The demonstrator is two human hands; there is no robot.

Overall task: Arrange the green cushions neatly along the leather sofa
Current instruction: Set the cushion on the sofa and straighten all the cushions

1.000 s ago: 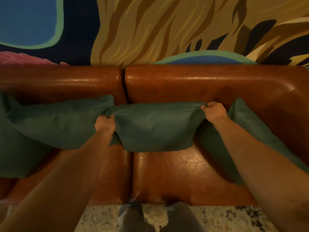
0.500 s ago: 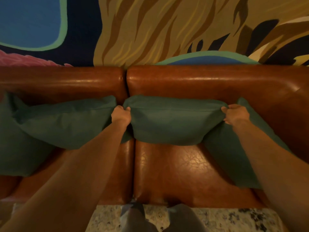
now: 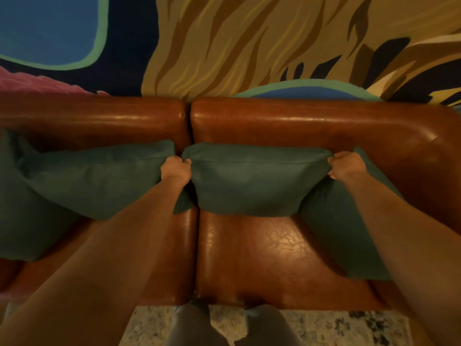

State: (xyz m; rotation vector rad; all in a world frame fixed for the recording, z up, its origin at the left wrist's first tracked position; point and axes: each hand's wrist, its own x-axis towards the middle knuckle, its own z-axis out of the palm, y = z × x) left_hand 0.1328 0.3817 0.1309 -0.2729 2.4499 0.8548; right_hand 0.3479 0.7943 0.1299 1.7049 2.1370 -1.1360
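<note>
A brown leather sofa [image 3: 262,255] fills the view, with several green cushions leaning against its backrest. The middle green cushion [image 3: 252,181] stands on the right seat against the backrest. My left hand [image 3: 174,168] grips its upper left corner and my right hand [image 3: 348,164] grips its upper right corner. Another green cushion [image 3: 94,178] leans to its left, a further one [image 3: 17,216] sits at the far left edge, and one more [image 3: 341,236] lies tilted at the right behind my right forearm.
A painted mural wall [image 3: 224,46] rises behind the sofa's backrest [image 3: 299,121]. The sofa's right arm [image 3: 439,171] curves round at the right. A speckled stone floor [image 3: 324,325] and my legs show at the bottom.
Both hands have carried the middle cushion to the right and back, from hanging above the seat gap to resting against the right backrest. Its grip at both upper corners is unchanged.
</note>
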